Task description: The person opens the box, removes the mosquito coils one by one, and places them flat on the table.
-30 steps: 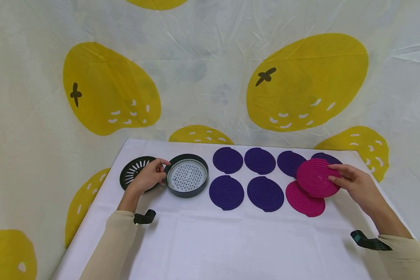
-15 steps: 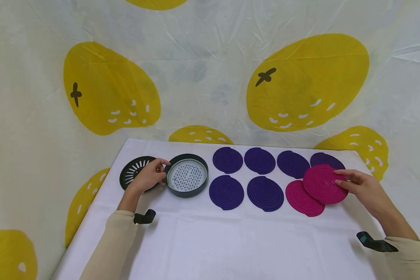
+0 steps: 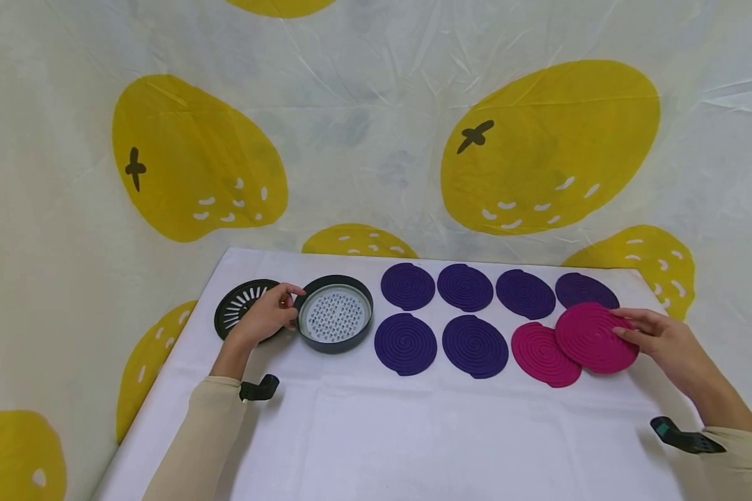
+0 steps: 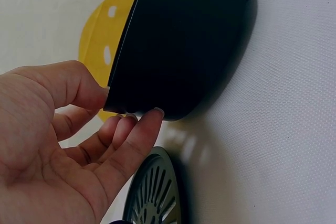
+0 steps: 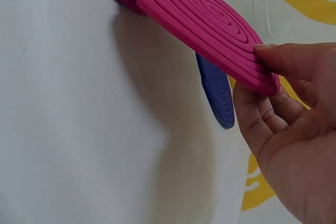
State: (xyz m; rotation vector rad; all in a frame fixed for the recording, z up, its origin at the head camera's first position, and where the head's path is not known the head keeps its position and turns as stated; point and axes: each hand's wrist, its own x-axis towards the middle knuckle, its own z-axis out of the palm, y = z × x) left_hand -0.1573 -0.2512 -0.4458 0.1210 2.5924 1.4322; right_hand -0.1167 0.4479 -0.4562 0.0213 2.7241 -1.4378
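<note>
Between thumb and fingers, my right hand (image 3: 670, 341) pinches the right edge of a round pink spiral coaster (image 3: 595, 339). In the right wrist view this coaster (image 5: 205, 30) is raised above the white cloth, casting a shadow. It partly covers a second pink coaster (image 3: 544, 355) lying on the table in the head view. My left hand (image 3: 268, 314) grips the left rim of a dark round container (image 3: 335, 346), which has a grey perforated inset (image 3: 335, 316). The left wrist view shows thumb and fingers pinching the container's edge (image 4: 184, 45).
Several purple spiral coasters (image 3: 475, 346) lie in two rows right of the container. A dark slotted lid (image 3: 238, 309) lies partly behind my left hand. The white-covered table (image 3: 376, 431) meets a fruit-printed curtain (image 3: 376, 139) at its back edge.
My right hand has carried the pink coaster rightward and toward the front, uncovering more of the other pink coaster and the back-right purple ones. The left hand and container have stayed still.
</note>
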